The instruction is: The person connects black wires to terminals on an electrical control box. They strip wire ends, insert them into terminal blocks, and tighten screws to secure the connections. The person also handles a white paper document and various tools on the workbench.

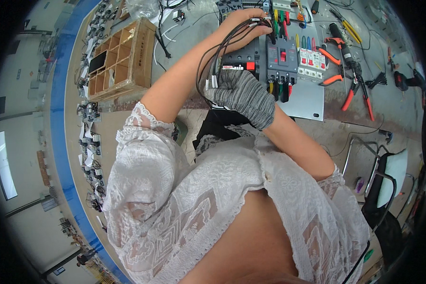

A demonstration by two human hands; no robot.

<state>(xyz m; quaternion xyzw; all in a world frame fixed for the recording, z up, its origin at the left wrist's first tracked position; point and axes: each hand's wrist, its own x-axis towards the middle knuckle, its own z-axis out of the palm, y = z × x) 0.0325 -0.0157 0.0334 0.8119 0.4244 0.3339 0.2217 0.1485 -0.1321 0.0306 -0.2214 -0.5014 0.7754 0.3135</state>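
My bare left hand (244, 29) reaches to the far side of the bench, its fingers closed on a bundle of thin black wires (221, 46) with white marker sleeves. The wires loop down toward me. My right hand (244, 94), in a grey knitted glove, is closed round the lower part of the same bundle, where white-sleeved ends stick out. Under and between my hands sits a dark electrical device (241, 59) with a red button, partly hidden. Just right of them, a dark grey circuit breaker (282, 59) is mounted on a metal plate (307, 105).
White miniature breakers (311, 61) stand beside the big breaker. Farther right lie orange-handled pliers (330, 56), a red-handled cutter (357, 97) and a power drill (402, 80). A wooden compartment box (144, 59) occupies the left; a chair (388, 177) stands at lower right.
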